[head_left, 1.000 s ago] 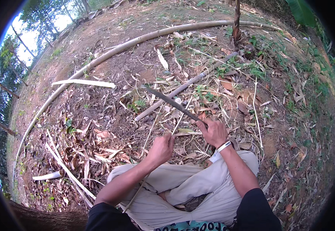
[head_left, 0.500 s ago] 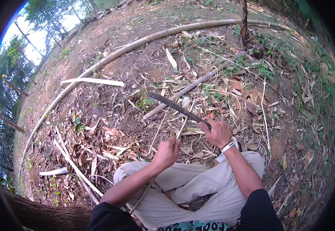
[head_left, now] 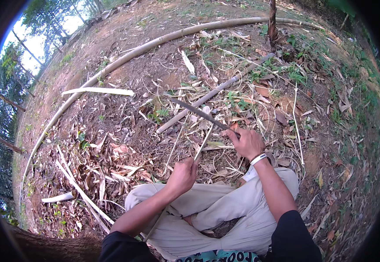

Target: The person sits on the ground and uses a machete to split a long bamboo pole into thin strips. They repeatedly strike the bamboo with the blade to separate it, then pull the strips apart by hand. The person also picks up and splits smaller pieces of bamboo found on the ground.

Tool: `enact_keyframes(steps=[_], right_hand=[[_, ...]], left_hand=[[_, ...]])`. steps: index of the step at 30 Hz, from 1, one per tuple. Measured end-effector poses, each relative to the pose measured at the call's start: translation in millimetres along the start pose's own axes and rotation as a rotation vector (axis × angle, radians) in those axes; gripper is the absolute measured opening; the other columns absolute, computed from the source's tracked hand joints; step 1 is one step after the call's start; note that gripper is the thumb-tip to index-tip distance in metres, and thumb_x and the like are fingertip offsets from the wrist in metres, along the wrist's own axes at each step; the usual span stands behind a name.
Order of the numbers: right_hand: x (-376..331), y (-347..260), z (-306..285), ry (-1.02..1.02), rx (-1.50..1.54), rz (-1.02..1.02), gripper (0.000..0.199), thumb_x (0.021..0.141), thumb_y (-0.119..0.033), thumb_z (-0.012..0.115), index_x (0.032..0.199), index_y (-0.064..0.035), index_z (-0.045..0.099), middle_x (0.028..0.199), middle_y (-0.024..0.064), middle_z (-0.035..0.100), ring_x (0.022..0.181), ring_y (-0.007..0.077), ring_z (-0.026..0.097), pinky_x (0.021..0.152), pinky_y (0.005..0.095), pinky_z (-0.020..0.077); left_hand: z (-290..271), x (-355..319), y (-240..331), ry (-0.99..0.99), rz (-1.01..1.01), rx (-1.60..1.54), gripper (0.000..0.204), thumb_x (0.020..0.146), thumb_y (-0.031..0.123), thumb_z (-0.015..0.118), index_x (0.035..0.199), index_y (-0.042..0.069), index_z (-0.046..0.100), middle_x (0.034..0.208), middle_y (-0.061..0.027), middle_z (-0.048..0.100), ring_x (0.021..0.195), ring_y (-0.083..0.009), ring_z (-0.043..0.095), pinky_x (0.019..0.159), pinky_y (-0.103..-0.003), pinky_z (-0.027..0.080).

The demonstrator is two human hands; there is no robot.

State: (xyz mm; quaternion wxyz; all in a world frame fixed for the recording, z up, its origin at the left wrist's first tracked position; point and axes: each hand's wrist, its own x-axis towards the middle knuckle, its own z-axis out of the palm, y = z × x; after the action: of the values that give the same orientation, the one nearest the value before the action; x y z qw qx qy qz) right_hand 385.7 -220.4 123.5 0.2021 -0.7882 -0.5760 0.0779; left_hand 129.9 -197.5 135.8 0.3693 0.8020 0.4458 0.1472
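Note:
My left hand (head_left: pixel 182 175) is closed around a thin, pale bamboo strip (head_left: pixel 204 143). The strip's upper end slants up and away from my fist, while its lower part runs back under my left forearm across my lap. In my right hand (head_left: pixel 247 144) is the handle of a long, dark-bladed knife (head_left: pixel 201 114), its blade pointing to the far left. The blade crosses the strip near its upper end; whether they touch, I cannot tell.
A long bamboo pole (head_left: pixel 155 43) curves across the ground beyond, with a shorter pole (head_left: pixel 216 90) nearer. Split pale pieces (head_left: pixel 100 91) and long strips (head_left: pixel 83 188) lie among dry leaves. A thin trunk (head_left: pixel 272 24) stands far right; a thick log (head_left: pixel 54 244) lies near left.
My right hand and the knife have shifted slightly away and to the right, widening the gap to my left hand. The left hand keeps its hold on the strip. The whole view has shifted a little.

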Motion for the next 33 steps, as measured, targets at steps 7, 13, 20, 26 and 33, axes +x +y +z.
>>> enact_keyframes(steps=[7,13,20,26,33], right_hand=[[9.7,23.0,-12.6,0.088,0.076,0.37,0.069,0.088,-0.071,0.044,0.09,-0.0083,0.074,0.075,0.0228,0.068,0.079,0.0403,0.067,0.071,0.0487,0.051],[0.3,8.2,-1.5,0.171,0.34,0.104,0.058,0.091,-0.062,0.048,0.092,-0.0107,0.074,0.062,0.0166,0.063,0.066,0.0368,0.065,0.06,0.0454,0.0488],[-21.9,-21.4,17.9,0.048,0.217,-0.262,0.055,0.089,-0.063,0.052,0.079,-0.0107,0.066,0.056,0.0128,0.059,0.056,0.033,0.062,0.051,0.0439,0.046],[-26.5,-22.1,30.1,0.108,0.116,-0.413,0.055,0.088,-0.062,0.054,0.07,-0.0096,0.058,0.056,0.0098,0.057,0.052,0.0304,0.06,0.048,0.042,0.0448],[-17.2,-16.6,18.6,0.144,0.137,-0.246,0.056,0.089,-0.06,0.053,0.064,-0.0094,0.055,0.054,0.0114,0.057,0.049,0.0327,0.059,0.047,0.0442,0.044]], left_hand=[[-2.3,21.2,-27.4,0.013,-0.245,-0.546,0.034,0.102,0.024,0.047,0.081,0.0,0.06,0.054,0.0005,0.046,0.048,-0.0083,0.044,0.044,-0.031,0.036],[-1.7,36.2,-6.9,-0.069,-0.321,-0.843,0.02,0.101,0.021,0.048,0.094,0.005,0.055,0.067,0.0008,0.052,0.047,-0.0056,0.044,0.041,-0.02,0.034],[-0.8,43.3,0.7,-0.137,-0.361,-1.051,0.023,0.101,0.021,0.048,0.089,0.004,0.055,0.066,0.004,0.046,0.046,-0.0026,0.035,0.041,-0.02,0.025],[6.7,32.2,5.6,-0.147,-0.394,-0.995,0.02,0.101,0.018,0.048,0.086,0.006,0.052,0.061,0.0056,0.04,0.044,-0.0029,0.034,0.039,-0.022,0.026],[2.5,25.1,8.2,-0.143,-0.342,-1.011,0.022,0.103,0.02,0.046,0.086,0.006,0.051,0.062,0.0063,0.038,0.044,-0.0017,0.031,0.038,-0.02,0.025]])
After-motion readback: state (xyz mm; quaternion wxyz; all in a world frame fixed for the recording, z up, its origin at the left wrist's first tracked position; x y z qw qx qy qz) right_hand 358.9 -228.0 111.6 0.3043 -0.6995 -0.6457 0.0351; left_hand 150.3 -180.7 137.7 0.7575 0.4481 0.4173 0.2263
